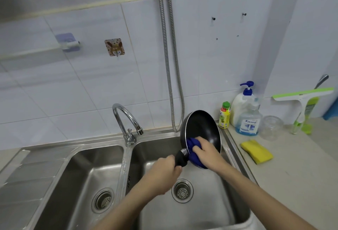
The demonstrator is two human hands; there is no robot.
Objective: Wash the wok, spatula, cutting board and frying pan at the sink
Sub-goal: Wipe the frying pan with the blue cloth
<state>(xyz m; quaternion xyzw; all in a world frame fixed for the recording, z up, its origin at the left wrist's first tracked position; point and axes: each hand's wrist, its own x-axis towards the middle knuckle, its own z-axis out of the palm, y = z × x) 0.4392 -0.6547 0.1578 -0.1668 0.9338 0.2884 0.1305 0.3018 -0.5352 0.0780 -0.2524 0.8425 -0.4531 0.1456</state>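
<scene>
A black frying pan point(200, 127) is held tilted on edge over the right basin of the steel double sink point(210, 202), its inside facing me. My left hand point(162, 173) grips the pan's black handle point(181, 158). My right hand point(206, 150) presses a blue cloth point(192, 147) against the pan's lower inner surface and rim. The wok, spatula and cutting board are not in view.
A chrome tap point(126, 120) stands between the basins, with no water visibly running. A metal hose point(172, 65) hangs down the tiled wall. On the right counter sit a small yellow-green bottle point(224, 115), a pump soap bottle point(244, 105), a glass jar point(270, 127), a yellow sponge point(257, 151) and a green squeegee point(301, 105).
</scene>
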